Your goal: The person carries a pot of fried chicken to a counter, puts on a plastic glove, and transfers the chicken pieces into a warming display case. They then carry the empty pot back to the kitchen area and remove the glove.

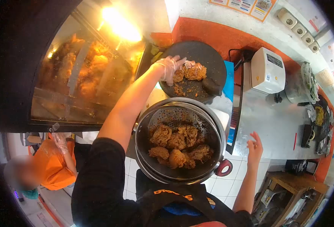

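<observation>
My left hand (169,69), in a clear plastic glove, reaches over a large round dark slab (208,56). Its fingers are stretched and spread beside fried chicken pieces (194,72), and its lower edge appears to touch the nearest one. Crumbs and a dark, blunt, pestle-like object (211,87) lie on the same slab. My right hand (254,147) is bare and hangs in the air to the right, fingers loosely bent and apart, holding nothing. Between my arms, close to my body, a perforated metal strainer (174,113) in a pot holds several fried chicken pieces (177,140).
A lit glass display case (76,75) of fried food stands on the left. A co-worker in orange (57,166) is at lower left. The pot's red-brown handle (223,167) juts out rightward. A white printer-like machine (267,70) sits on the steel counter (265,125).
</observation>
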Demonstrator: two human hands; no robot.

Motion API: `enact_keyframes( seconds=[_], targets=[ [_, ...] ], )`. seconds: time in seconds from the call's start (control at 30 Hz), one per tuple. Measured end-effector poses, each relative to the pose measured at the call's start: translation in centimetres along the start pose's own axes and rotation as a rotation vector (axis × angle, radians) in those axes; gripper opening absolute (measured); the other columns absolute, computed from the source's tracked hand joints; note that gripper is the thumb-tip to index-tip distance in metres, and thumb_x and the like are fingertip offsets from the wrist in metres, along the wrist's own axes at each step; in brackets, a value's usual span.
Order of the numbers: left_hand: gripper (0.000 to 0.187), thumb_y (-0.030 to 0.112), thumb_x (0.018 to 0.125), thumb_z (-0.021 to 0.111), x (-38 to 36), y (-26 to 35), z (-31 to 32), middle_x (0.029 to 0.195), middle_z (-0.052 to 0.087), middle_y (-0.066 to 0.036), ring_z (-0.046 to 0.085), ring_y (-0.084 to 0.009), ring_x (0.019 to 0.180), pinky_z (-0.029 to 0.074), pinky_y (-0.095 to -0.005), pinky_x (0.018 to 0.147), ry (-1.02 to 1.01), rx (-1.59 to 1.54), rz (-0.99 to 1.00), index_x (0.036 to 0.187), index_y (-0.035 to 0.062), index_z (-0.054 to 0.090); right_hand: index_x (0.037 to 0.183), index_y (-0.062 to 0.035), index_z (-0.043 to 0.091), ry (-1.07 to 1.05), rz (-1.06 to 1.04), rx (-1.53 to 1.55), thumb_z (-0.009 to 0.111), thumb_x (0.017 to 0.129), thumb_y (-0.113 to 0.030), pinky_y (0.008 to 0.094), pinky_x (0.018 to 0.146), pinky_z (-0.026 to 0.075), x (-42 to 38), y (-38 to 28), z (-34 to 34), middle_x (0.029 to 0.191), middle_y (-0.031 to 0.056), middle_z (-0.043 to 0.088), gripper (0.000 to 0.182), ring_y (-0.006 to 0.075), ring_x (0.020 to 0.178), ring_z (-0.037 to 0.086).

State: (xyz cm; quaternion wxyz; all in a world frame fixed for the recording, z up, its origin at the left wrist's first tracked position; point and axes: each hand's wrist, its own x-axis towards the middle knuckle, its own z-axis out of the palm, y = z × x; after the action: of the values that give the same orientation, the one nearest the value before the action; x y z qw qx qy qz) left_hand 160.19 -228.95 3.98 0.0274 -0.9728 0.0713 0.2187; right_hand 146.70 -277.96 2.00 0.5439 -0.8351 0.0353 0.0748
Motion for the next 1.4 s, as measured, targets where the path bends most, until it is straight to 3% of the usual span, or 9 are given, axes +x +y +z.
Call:
enact_keyframes(
  seconds=[0.27,0.3,0.37,0.6,0.87,1.0,1.13,1.23,1.4],
  targets=[
    [0.097,0.029,0.058,0.081,0.3,1.6,-1.4,0.130,0.046,-0.017,0.047,-0.0353,0.117,0.045,-0.0431,0.093,-0.301,0.000,-0.074,0.140,0.0115,0.033,0.128,-0.0023,0.051,0.167,0.148,0.095,0.054,0.085,-0.004,0.0256,0.067,0.048,-5.1,3.9,-3.6,0.114,0.0110,0.061,0.043,0.0132,0.081,0.057],
    [0.097,0.029,0.058,0.081,-0.2,1.6,-1.3,0.130,0.046,-0.017,0.047,-0.0353,0.117,0.045,-0.0431,0.093,-0.300,0.002,-0.075,0.140,0.0115,0.033,0.129,-0.0025,0.051,0.177,0.159,0.086,0.054,0.087,-0.008,0.0257,0.067,0.047,-5.3,4.3,-3.8,0.115,0.0104,0.060,0.042,0.0132,0.082,0.057],
    [0.096,0.029,0.060,0.080,-2.1,1.9,-1.1,0.129,0.047,-0.018,0.050,-0.0358,0.112,0.046,-0.0424,0.092,-0.019,0.004,-0.034,0.141,0.0116,0.032,0.129,-0.0027,0.051,0.188,0.168,0.078,0.054,0.089,-0.012,0.0258,0.067,0.047,-5.7,4.7,-4.1,0.116,0.0097,0.060,0.041,0.0133,0.083,0.057],
    [0.093,0.022,0.064,0.074,0.2,1.7,0.6,0.126,0.047,-0.019,0.050,-0.0344,0.113,0.047,-0.0420,0.091,-0.052,0.176,-0.014,0.144,0.0094,0.027,0.129,-0.0033,0.050,0.210,0.208,0.172,0.053,0.089,-0.012,0.0245,0.068,0.046,-5.9,5.9,-4.2,0.116,0.0091,0.060,0.041,0.0121,0.082,0.056],
    [0.054,0.014,0.068,0.064,0.6,1.4,0.4,0.119,0.053,-0.017,0.055,-0.0287,0.109,0.051,-0.0379,0.084,0.012,0.202,0.026,0.119,0.0037,0.052,0.127,-0.0037,0.052,0.248,0.241,0.241,0.054,0.088,-0.014,0.0251,0.067,0.046,-7.9,7.0,-5.0,0.113,0.0077,0.060,0.040,0.0122,0.081,0.056],
    [0.058,0.020,0.070,0.063,-1.4,1.7,-2.4,0.117,0.059,-0.018,0.059,-0.0276,0.106,0.048,-0.0362,0.086,-0.129,-0.319,-0.174,0.125,0.0079,0.054,0.126,-0.0042,0.052,0.290,0.280,0.303,0.054,0.087,-0.014,0.0251,0.065,0.046,-9.3,8.0,-6.1,0.113,0.0065,0.060,0.040,0.0123,0.080,0.056],
    [0.062,0.029,0.075,0.063,2.4,-3.3,3.6,0.118,0.059,-0.018,0.057,-0.0300,0.108,0.046,-0.0376,0.090,-0.038,-0.265,-0.029,0.132,0.0096,0.048,0.124,-0.0023,0.053,0.352,0.338,0.371,0.054,0.087,-0.012,0.0248,0.065,0.046,-10.1,8.5,-6.7,0.110,0.0077,0.060,0.038,0.0128,0.079,0.056],
    [0.062,0.029,0.078,0.061,0.1,-0.6,1.4,0.116,0.061,-0.017,0.056,-0.0300,0.110,0.045,-0.0366,0.089,-0.078,-0.399,-0.143,0.134,0.0092,0.045,0.124,-0.0027,0.053,0.354,0.340,0.403,0.054,0.087,-0.012,0.0249,0.065,0.046,-10.3,9.4,-6.8,0.110,0.0076,0.060,0.038,0.0127,0.079,0.056],
    [0.075,0.041,0.070,0.064,1.0,0.8,2.7,0.102,0.061,-0.025,0.059,-0.0317,0.099,0.047,-0.0396,0.082,-0.077,-0.036,-0.053,0.127,-0.0033,0.044,0.124,-0.0029,0.053,0.339,0.343,0.417,0.055,0.087,-0.013,0.0247,0.065,0.046,-10.2,8.7,-5.9,0.111,0.0075,0.061,0.038,0.0128,0.079,0.056]
  ],
)
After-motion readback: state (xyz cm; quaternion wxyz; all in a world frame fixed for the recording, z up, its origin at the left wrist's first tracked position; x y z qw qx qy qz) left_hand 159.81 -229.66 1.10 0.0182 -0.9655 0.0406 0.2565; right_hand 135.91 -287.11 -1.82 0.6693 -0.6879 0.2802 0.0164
